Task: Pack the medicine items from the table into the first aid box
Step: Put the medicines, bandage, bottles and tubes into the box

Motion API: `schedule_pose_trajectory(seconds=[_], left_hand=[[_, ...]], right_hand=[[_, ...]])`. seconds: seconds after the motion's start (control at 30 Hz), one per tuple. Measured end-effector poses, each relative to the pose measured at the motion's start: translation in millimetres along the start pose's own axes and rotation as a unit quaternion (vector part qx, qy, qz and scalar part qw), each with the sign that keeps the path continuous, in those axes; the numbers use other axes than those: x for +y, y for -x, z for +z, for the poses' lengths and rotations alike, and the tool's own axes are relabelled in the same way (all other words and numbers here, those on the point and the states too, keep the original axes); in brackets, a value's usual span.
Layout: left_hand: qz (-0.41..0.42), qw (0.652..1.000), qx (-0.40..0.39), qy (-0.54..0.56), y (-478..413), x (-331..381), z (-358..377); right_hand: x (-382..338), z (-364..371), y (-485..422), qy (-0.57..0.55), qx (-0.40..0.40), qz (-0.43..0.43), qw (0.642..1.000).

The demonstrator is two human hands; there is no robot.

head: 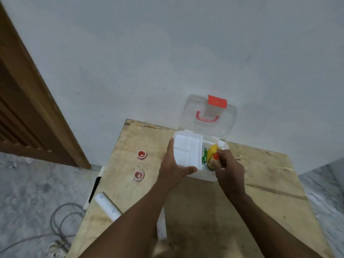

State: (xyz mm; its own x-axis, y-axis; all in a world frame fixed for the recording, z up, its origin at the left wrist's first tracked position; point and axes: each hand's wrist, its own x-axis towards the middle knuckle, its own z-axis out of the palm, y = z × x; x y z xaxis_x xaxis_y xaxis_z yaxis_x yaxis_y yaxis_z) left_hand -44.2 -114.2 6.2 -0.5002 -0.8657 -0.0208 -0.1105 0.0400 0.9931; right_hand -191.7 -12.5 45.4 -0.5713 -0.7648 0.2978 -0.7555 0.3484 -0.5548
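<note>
The first aid box (202, 176) stands at the far edge of the table (260, 183), against the wall, with both hands at it. Its clear lid (189, 116) is swung up and back, showing a red latch (217, 101) and a red handle (206, 119). The left hand (173, 164) holds a white divided tray (186, 148) over the left part of the box, fingers up the tray's left side and thumb across its near corner. The right hand (229, 164) is over the right part of the box, its fingertips curled round a small bottle (216, 156) with a red cap. Just beyond that, inside the box, lies a yellow bottle (212, 150) with a white cap, and a green packet (205, 155) stands between it and the tray. Well to the left of the box, near the table's left edge, sit two small red-rimmed pots, the far pot (142, 155) and the near pot (139, 175), apart from each other. A white tube (107, 205) lies at the near left edge of the table, partly hidden by the left forearm. Grey cables (61, 216) trail on the floor beside the table.
</note>
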Motion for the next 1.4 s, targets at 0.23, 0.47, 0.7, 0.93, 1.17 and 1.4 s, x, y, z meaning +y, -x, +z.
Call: schedule_pose_trajectory(seconds=[0.23, 0.47, 0.7, 0.93, 1.17, 1.4], left_hand=[[0.002, 1.0, 0.008, -0.027, -2, -4, 3], [0.003, 1.0, 0.008, -0.013, -4, -6, 3], [0.019, 1.0, 0.002, -0.01, -6, -14, 4], [0.041, 0.999, 0.001, -0.01, -5, -9, 2], [0.05, 0.999, -0.001, -0.02, -5, -10, 2], [0.05, 0.998, 0.001, -0.024, -3, -5, 2]], right_hand=[[0, 11, -2, 0.042, 0.02, -0.005, 0.999], [-4, 13, -5, 0.068, 0.05, -0.01, 0.996], [-7, 14, -2, 0.086, 0.055, -0.006, 0.995], [-8, 13, -8, 0.11, 0.054, -0.014, 0.992], [-13, 9, -7, 0.104, 0.045, -0.014, 0.994], [-7, 12, -19, 0.129, 0.016, -0.011, 0.991]])
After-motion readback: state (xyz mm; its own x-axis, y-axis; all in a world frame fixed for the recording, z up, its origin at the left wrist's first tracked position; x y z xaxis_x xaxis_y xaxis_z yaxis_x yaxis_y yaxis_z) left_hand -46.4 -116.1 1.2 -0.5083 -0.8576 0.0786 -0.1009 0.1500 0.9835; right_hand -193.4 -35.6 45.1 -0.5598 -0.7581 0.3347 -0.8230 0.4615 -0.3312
